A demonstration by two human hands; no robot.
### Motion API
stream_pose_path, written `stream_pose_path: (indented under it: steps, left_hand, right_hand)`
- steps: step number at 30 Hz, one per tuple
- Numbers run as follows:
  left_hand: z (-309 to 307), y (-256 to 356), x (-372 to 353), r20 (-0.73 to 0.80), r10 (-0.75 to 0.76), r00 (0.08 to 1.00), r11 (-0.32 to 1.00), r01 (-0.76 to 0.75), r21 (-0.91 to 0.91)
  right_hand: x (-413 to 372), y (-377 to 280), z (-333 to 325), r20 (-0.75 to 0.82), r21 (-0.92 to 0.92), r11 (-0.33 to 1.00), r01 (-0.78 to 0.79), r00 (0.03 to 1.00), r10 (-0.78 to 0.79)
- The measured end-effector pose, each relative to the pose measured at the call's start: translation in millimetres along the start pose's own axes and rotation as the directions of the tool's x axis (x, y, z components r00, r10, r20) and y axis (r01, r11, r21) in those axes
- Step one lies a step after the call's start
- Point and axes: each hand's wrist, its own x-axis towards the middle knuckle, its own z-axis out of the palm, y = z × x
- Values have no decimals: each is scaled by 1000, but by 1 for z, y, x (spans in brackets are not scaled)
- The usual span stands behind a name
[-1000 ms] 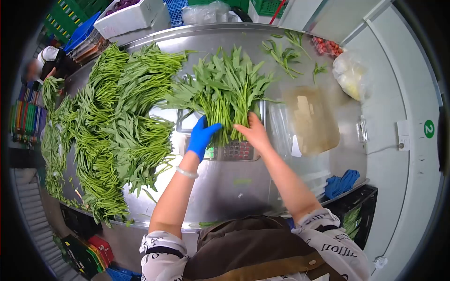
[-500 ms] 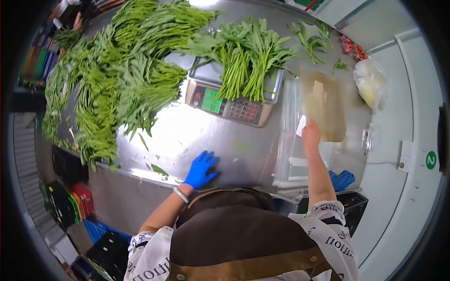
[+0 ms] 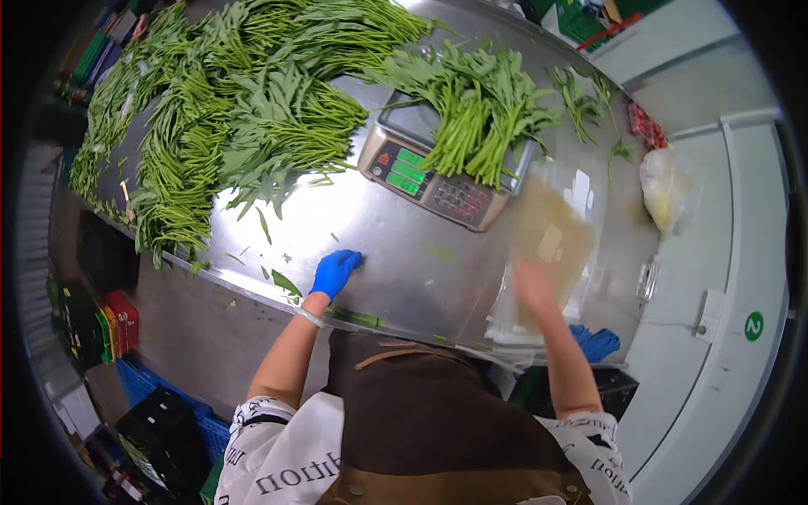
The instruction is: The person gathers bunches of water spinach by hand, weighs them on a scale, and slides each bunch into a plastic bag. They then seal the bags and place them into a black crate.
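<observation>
The brownish translucent sheet [image 3: 551,202] lies flat on the worktop [image 3: 404,252] to the right of the scale [image 3: 459,200], its long axis running mostly away from the body, and the right hand [image 3: 534,284] is over its near left part — far nearer than the left; that hand is blurred, so whether its fingers are open or gripping I cannot tell. The gloved left hand [image 3: 337,273] sits well apart — fingers curled closed, nothing visible in them — near the worktop's front edge.

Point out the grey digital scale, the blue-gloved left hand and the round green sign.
Grey digital scale [image 3: 408,171], head view: display panel.
Blue-gloved left hand [image 3: 333,273], head view: back.
Round green sign [image 3: 753,326], head view: middle.
</observation>
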Motion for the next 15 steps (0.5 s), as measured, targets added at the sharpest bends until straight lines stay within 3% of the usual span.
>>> stream_pose_path:
  steps: [2, 4, 7, 10, 13, 15]
  left_hand:
    - [0, -13, 7, -13, -4, 1000, 983, 1, -184]
    - [-3, -15, 18, -60, -39, 997, 935, 15, -354]
    - [-20, -2, 35, -168, -79, 983, 857, -20, -514]
    - [-35, -8, 56, -114, -113, 987, 829, 31, -558]
    - [-48, -7, 62, 7, -181, 983, 829, 157, -537]
    - [-55, -9, 63, 33, -235, 971, 799, 213, -563]
  right_hand:
    - [-14, -43, 16, 15, 146, 988, 43, 999, -46]
    - [-17, -78, 18, -130, 192, 925, 328, 943, -307]
    - [0, -133, 0, -170, 280, 833, 477, 879, -446]
    - [38, -185, -26, -239, 360, 760, 541, 841, -485]
    - [97, -232, -37, -251, 438, 750, 495, 869, -426]
    - [142, -267, -43, -425, 442, 678, 588, 802, -419]
